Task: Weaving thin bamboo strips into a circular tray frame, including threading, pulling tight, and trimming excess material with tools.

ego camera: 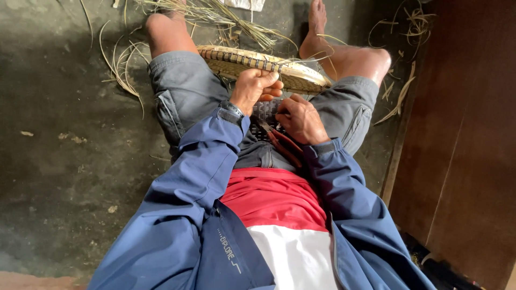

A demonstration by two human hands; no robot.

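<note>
The round woven bamboo tray (263,67) lies across the lap, rim tilted. Above its near rim, the left hand (252,88) pinches the weave; just below, the right hand (301,119) closes on red-handled pliers (282,142). A slip could jab fingers or snap strips.

Person seated, viewed from above, knees spread. Left arm bent at the elbow, forearm angled forward and inward across the lap, sleeve blue, a dark band at the wrist. Left hand (257,88) lies knuckles up, fingers (270,86) curled over and closed in a grip, thumb tucked beneath. Right arm bent more sharply, forearm running inward from the right side. Right hand (301,119) sits lower and closer to the body, back of hand up, fingers bent down and closed. The two hands are just beside each other, nearly touching.
</note>
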